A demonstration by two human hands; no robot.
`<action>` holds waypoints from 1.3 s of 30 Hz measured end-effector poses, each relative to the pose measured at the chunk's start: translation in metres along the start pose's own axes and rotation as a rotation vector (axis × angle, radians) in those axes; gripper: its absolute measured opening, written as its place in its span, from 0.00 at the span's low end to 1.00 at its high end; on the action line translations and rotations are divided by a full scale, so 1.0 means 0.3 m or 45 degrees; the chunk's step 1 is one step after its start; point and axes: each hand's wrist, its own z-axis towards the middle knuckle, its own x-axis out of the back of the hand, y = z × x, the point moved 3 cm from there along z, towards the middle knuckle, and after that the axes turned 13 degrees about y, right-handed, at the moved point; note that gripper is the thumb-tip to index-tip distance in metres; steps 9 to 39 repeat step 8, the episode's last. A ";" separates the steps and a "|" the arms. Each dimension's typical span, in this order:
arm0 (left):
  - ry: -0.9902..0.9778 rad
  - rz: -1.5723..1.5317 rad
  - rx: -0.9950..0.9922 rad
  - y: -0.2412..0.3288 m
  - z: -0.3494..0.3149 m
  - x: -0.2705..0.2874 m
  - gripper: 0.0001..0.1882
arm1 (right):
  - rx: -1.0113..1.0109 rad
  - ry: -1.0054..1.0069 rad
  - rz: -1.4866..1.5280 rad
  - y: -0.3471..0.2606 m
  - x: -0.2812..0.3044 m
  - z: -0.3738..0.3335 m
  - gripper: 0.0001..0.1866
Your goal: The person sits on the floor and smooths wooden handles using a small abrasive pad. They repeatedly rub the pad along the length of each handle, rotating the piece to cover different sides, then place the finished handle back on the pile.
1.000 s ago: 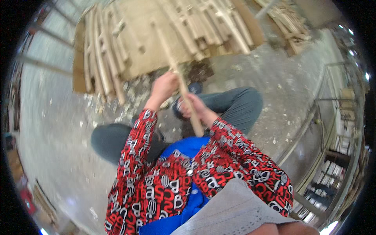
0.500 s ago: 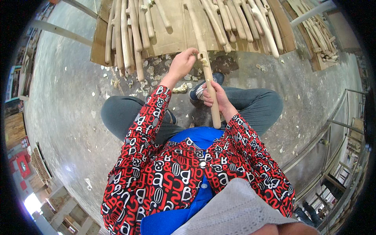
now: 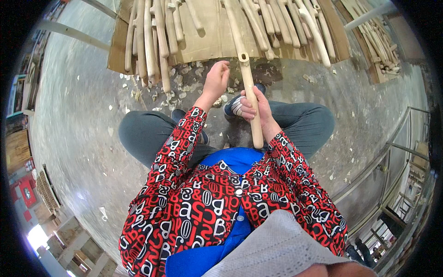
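A long pale wooden handle [image 3: 248, 77] slants from the far board to my lap. It has an oval slot through a thicker part near its middle. My right hand [image 3: 259, 108] wraps round its near half, below the slot. White wrapping shows on some of the fingers of that hand. To the left of the slot, apart from the handle, my left hand [image 3: 217, 79] has its fingers curled in. Whatever those fingers may hold is hidden.
A cardboard-covered surface [image 3: 207, 48] ahead bears several similar wooden handles [image 3: 161, 32] at left and more handles [image 3: 277, 23] at right. Pale shavings [image 3: 184, 87] litter the concrete floor. Another stack of sticks [image 3: 378, 51] lies far right; metal rails [image 3: 364, 173] run at the right.
My left hand has drawn back left from the slot. The pale scraps at the slot are gone, and its opening now shows. The handle's near end has shifted slightly right.
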 end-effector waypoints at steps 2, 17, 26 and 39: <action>-0.056 -0.150 0.525 -0.020 -0.015 -0.008 0.09 | 0.014 0.028 0.015 0.002 -0.016 -0.006 0.22; 0.142 0.181 -0.105 0.039 0.020 0.014 0.13 | 0.142 0.447 -0.351 0.041 -0.114 0.012 0.23; 0.142 0.181 -0.105 0.039 0.020 0.014 0.13 | 0.142 0.447 -0.351 0.041 -0.114 0.012 0.23; 0.142 0.181 -0.105 0.039 0.020 0.014 0.13 | 0.142 0.447 -0.351 0.041 -0.114 0.012 0.23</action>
